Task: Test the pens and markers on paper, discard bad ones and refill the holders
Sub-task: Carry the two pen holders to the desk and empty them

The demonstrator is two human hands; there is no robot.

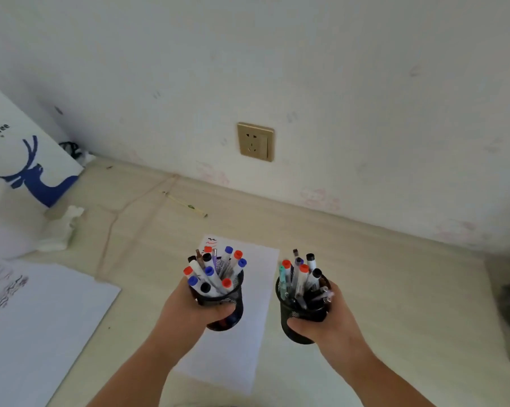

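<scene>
Hands (189, 311) (325, 315) each grip one pen-filled holder (228, 304) (299, 318) above paper (247, 333).

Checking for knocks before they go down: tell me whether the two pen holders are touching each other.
Apart. The head view shows bare desk and paper edge between the left holder, gripped by the left hand, and the right holder, gripped by the right hand.
</scene>
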